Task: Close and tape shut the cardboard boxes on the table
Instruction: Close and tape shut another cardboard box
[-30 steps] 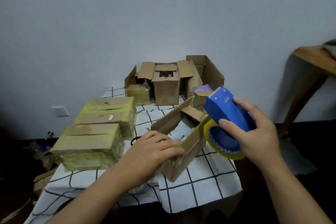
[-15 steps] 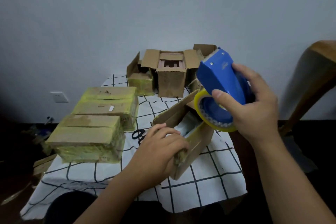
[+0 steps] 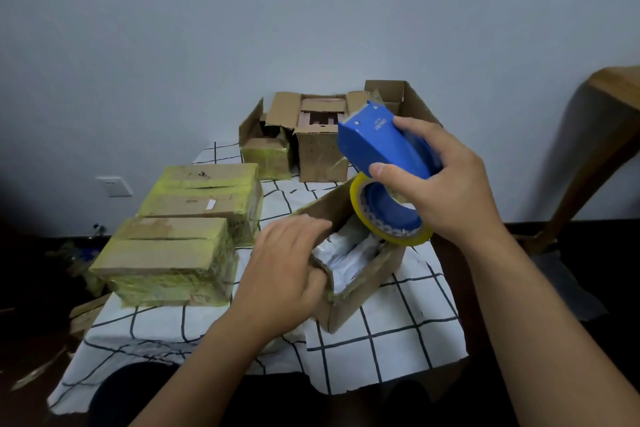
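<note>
- left hand [image 3: 284, 274] grips the near-left corner of the open cardboard box [image 3: 360, 274], fingers curled over its rim and dipping inside.
- right hand [image 3: 446, 184] is wrapped round a blue tape dispenser [image 3: 381, 149], thumb pressed on its side, held in the air above the far end of that box.
- yellow tape roll [image 3: 360, 208] sits on the dispenser's blue hub, hanging just over the box's far flap; whether it touches the cardboard cannot be told.
- white crumpled wrapping [image 3: 349, 253] fills the box between the two hands.
- just left of the left hand lies a closed box [image 3: 166, 253] banded in yellow tape, with a second taped box [image 3: 204, 198] touching it on the far side.
- beyond the right hand, by the wall, stand several open boxes [image 3: 318, 142] with flaps up, and a small taped one [image 3: 265, 158] beside them.
- under everything, a white cloth with a black grid [image 3: 398, 333] covers the table.
- right of the right hand, a wooden furniture edge [image 3: 602, 121].
</note>
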Available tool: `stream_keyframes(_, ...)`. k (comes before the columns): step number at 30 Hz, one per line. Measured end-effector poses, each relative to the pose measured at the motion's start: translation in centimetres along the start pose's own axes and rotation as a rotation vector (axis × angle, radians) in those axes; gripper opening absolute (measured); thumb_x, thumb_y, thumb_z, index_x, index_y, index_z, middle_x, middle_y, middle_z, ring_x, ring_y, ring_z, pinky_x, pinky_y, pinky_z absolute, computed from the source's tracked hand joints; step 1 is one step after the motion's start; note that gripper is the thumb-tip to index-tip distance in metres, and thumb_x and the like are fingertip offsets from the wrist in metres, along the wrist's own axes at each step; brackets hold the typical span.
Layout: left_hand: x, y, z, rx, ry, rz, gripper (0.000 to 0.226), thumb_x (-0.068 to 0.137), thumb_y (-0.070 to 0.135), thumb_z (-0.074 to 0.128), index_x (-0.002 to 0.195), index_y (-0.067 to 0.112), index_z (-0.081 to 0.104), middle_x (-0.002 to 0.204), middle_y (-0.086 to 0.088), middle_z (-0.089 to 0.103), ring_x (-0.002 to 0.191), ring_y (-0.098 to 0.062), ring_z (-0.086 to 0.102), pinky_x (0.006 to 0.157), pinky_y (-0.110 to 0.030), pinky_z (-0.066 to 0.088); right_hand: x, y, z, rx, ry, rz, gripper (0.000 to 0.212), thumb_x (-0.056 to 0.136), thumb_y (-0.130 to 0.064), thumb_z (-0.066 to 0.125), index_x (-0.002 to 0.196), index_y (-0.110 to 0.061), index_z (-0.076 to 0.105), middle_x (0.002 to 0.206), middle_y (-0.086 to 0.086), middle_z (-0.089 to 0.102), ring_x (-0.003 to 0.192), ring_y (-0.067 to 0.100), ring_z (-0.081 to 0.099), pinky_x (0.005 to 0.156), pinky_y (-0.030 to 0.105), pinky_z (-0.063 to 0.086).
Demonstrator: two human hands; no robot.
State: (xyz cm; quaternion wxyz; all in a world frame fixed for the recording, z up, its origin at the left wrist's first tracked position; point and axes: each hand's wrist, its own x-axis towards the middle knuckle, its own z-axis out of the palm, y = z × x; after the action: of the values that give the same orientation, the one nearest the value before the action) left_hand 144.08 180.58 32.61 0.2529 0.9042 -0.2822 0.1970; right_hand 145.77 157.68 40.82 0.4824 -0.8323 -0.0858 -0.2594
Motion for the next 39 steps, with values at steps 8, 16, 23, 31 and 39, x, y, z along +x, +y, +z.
stream_keyframes(8,0.9,-0.8,0.6,0.036,-0.068,-0.170,0.072,0.078,0.055,0.047,0.143,0.026,0.039,0.147,0.003,0.035,0.139,-0.015,0.028,0.112,-0.034,0.026,-1.5,1.3,-0.9,-0.035,-0.080,0.069,0.059,0.077,-0.048,0.081,0.130,-0.044,0.058,0.122,-0.015,0.057,0.106,0.011,0.059,0.082,0.033,0.055)
stream_keyframes(16,-0.9,0.5,2.7,0.060,-0.004,-0.095,0.042,0.089,0.066,0.045,0.096,0.031,0.067,0.141,0.001,0.044,0.144,-0.020,0.024,0.111,-0.057,0.027,-2.4,2.5,-1.2,0.034,-0.039,0.131,0.059,0.075,-0.043,0.082,0.129,-0.041,0.059,0.119,-0.020,0.056,0.103,0.007,0.059,0.074,0.016,0.048)
stream_keyframes(23,-2.6,1.1,2.2,0.170,-0.051,0.023,0.091,0.061,0.098,0.043,0.116,0.031,0.069,0.164,-0.004,0.012,0.150,-0.039,-0.009,0.119,-0.059,-0.002,-2.5,2.8,-1.2,0.062,-0.018,0.124,0.061,0.075,-0.044,0.081,0.131,-0.040,0.058,0.118,-0.025,0.053,0.106,0.004,0.058,0.073,0.013,0.050)
stream_keyframes(31,-2.2,1.1,2.6,-0.053,0.051,-0.095,0.078,0.066,0.072,0.067,0.125,0.022,0.054,0.145,0.003,0.030,0.136,-0.015,0.034,0.100,-0.045,0.048,-2.1,1.9,-0.8,0.096,0.036,0.076,0.067,0.066,-0.059,0.077,0.128,-0.042,0.059,0.123,-0.017,0.058,0.112,0.011,0.059,0.086,0.036,0.057)
stream_keyframes(39,-1.9,0.6,2.3,-0.177,0.145,-0.168,0.076,0.084,0.052,0.062,0.149,0.028,0.029,0.143,0.010,0.035,0.115,0.004,0.044,0.086,-0.017,0.042,-0.8,-0.5,-1.7,0.170,0.236,0.002,0.058,0.070,-0.055,0.075,0.125,-0.042,0.060,0.120,-0.019,0.060,0.112,0.012,0.062,0.089,0.042,0.057)
